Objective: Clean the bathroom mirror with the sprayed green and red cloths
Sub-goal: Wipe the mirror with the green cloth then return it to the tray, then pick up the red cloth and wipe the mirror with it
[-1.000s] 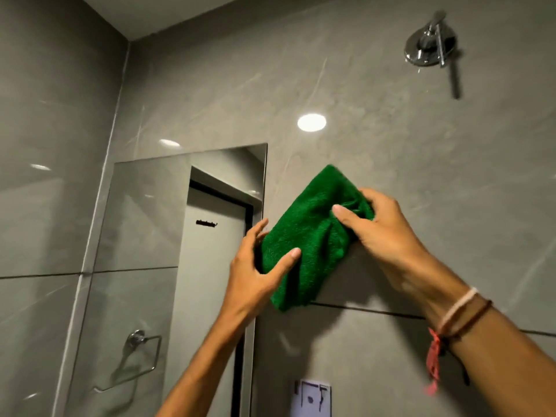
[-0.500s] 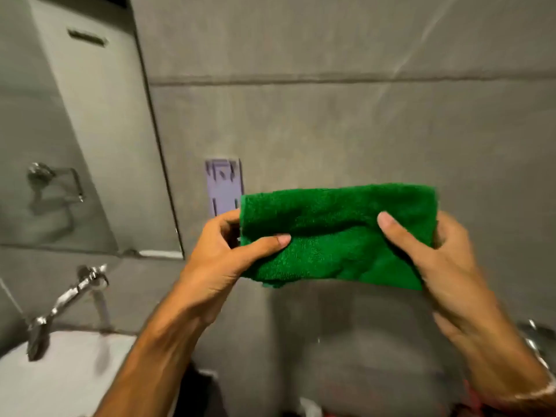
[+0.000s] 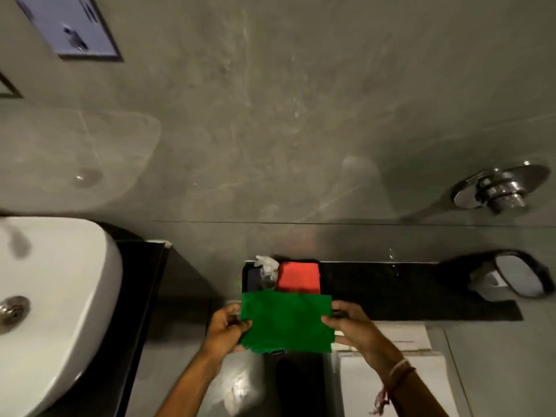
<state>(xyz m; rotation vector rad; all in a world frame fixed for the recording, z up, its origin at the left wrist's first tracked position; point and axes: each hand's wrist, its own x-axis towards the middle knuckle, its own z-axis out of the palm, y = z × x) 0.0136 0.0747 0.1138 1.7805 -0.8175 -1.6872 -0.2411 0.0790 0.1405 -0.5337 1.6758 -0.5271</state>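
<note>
Wall (image 3: 270, 115): large grey stone-look tiles, glossy, with pale veining and faint smears; one thin horizontal grout line runs across at mid-height. Upper left: a pale plate in a dark frame (image 3: 72, 28) fixed to the wall (markings blurred, unreadable). Left: white ceramic basin (image 3: 60, 296) with a metal drain (image 3: 12, 310), seated on a black counter (image 3: 132, 311); its shape reflects dimly in the tile above. Right: round chrome wall fitting (image 3: 496, 189); below it, a dark-rimmed oval object (image 3: 520, 278), identity unclear. A black ledge (image 3: 406, 290) runs along the wall base; lighting dim, with soft glare on the tiles.
</note>
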